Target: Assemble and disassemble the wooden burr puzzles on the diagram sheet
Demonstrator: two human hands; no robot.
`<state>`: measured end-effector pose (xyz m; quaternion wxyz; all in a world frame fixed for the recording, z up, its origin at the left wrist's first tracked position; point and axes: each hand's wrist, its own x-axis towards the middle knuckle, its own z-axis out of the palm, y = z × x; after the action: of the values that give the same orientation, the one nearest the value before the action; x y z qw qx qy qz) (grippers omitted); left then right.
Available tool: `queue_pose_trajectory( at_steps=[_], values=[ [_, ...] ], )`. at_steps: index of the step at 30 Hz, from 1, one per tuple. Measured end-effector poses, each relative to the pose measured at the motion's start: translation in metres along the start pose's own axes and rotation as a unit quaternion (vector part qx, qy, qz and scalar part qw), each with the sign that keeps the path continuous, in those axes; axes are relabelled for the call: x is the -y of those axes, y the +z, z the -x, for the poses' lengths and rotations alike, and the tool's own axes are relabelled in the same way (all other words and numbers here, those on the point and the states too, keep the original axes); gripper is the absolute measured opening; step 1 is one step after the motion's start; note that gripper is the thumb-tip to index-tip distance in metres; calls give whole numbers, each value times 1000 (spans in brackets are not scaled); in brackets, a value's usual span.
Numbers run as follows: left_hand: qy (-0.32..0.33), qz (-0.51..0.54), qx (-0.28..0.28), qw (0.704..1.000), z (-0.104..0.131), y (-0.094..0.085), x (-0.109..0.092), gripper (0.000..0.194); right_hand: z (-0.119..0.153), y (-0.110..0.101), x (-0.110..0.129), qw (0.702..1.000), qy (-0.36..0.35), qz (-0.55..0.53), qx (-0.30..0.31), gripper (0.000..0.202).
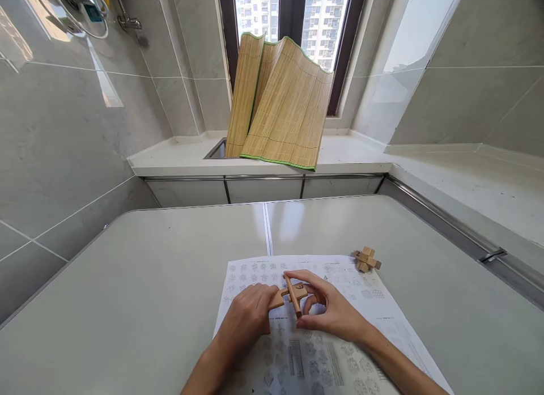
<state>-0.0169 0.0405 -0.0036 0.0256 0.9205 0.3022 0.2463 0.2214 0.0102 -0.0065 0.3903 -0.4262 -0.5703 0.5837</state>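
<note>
Over the printed sheet (255, 276), my left hand (249, 307) is closed on a flat, notched wooden puzzle piece (277, 300). My right hand (329, 310) pinches a slim wooden stick (292, 296) between thumb and forefinger, one at each end. The stick crosses the notched piece at an angle and appears to touch it. Another wooden block with a dark mark (300, 291) shows just behind the stick, close to the right fingers; whether it is joined to the rest I cannot tell. An interlocked wooden burr puzzle (366, 259) marked "2" rests by the sheet's upper right corner.
The sheet, covered in small puzzle diagrams, lies on a pale glossy table (148, 298). Beyond its far edge, a folded bamboo mat (289, 106) leans on a white ledge (178, 157) before the window. Tiled walls and a metal rail (446, 219) border the table.
</note>
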Motion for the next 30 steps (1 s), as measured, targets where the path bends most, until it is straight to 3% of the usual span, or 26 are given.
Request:
queue_pose_trajectory(
  at_steps=[5, 10, 20, 30],
  values=[
    [19, 11, 21, 1000, 0, 2, -2, 16, 2, 6, 3, 999, -19, 32, 24, 73],
    [11, 5, 21, 1000, -1, 6, -5, 19, 3, 13, 6, 1000, -7, 23, 2, 80],
    [-1, 38, 33, 999, 0, 10, -9, 14, 7, 11, 4, 995, -21, 97, -1, 84],
    [1, 22, 41, 999, -1, 7, -8, 13, 7, 10, 7, 996, -40, 78, -2, 84]
  ],
)
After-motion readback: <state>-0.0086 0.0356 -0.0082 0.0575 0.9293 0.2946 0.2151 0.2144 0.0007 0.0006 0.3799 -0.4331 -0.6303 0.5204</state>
